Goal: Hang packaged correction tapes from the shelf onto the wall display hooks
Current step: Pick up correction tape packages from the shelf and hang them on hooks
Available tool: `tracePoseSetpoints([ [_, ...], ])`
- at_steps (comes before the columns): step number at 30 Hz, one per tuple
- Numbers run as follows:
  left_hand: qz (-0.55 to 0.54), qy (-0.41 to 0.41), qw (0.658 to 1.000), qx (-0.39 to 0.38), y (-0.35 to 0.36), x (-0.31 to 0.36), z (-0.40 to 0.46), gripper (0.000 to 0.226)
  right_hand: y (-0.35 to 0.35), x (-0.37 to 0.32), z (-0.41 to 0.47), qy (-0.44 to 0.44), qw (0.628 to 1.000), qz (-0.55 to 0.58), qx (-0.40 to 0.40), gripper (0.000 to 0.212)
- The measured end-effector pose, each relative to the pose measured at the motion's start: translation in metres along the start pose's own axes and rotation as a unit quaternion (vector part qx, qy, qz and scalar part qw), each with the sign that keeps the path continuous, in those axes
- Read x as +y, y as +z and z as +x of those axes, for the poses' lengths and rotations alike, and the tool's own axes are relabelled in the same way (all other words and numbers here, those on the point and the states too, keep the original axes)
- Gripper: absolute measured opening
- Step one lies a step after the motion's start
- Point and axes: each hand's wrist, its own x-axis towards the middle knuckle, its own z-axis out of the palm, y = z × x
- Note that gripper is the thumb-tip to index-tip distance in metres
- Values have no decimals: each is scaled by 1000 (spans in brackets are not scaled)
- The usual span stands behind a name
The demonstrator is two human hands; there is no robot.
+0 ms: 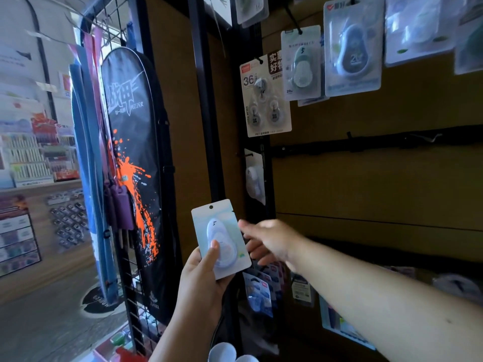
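My left hand [202, 279] grips a packaged correction tape [220, 237], a pale card with a clear blister and a punched hole at its top, held upright with my thumb on the blister. My right hand [269, 240] hovers just right of the pack, blurred, its fingers loosely extended toward the card's edge and holding nothing. One pack [254, 178] hangs on a low hook at the left of the brown wall panel. Several more packs [300, 64] hang on hooks higher up. A black rail [366, 145] crosses the panel with a bare hook [428, 138].
A black upright post [206, 100] divides the panel from a wire grid holding a black racket bag [133, 152] with orange splashes. More packaged goods [261, 291] lie on the shelf below my hands. Stationery shelves [31, 158] stand far left.
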Motion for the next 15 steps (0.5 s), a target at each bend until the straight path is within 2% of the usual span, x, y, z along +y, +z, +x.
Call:
tracePoseSetpoints([
  [2, 1, -4, 1000, -14, 4, 2, -1, 33, 11, 3, -18, -37, 999, -28, -26, 46],
  [5, 2, -2, 999, -39, 9, 9, -4, 33, 19, 5, -28, -70, 997, -29, -22, 43],
  [7, 0, 3, 999, -38, 12, 12, -4, 31, 19, -1, -26, -83, 996, -24, 4, 33],
  [10, 26, -8, 1000, 12, 11, 10, 2, 27, 14, -17, -18, -113, 992, -17, 50, 19],
  [12, 25, -25, 998, 45, 9, 5, 6, 23, 8, -27, -11, -129, 988, -9, 87, 18],
  [15, 20, -39, 998, 49, 5, -1, 6, 25, -1, -37, 3, -135, 983, 7, 128, 18],
])
